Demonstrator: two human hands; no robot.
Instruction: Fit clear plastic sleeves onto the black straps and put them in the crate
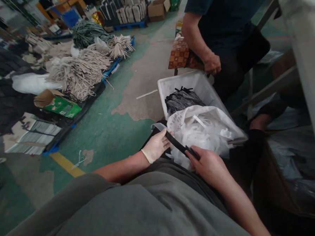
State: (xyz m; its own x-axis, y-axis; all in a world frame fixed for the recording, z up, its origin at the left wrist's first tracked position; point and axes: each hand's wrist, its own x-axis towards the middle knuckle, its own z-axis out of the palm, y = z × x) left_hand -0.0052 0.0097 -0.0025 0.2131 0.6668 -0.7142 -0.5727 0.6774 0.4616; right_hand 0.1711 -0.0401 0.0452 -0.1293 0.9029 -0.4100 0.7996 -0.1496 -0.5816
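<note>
My left hand (157, 146), in a pale glove, pinches one end of a black strip (176, 143). Around the strip's other end, together with several more black strips, the fingers of my right hand (208, 164) are closed. A translucent whitish strip (158, 127) sticks out beyond my left fingertips. Just past my hands a white plastic bag (182, 119) lies open, full of clear and white strips (201, 134). It rests on the near part of a white plastic bin (162, 93), where a heap of black strips (185, 100) lies at the far end.
Across the bin a co-worker's hand (212, 63) hangs by a brown checked box (179, 52). On the left, a pallet holds bundles of beige cords (75, 71) and a green carton (64, 106). A table leg (265, 85) and a box with plastic bags (295, 157) stand right.
</note>
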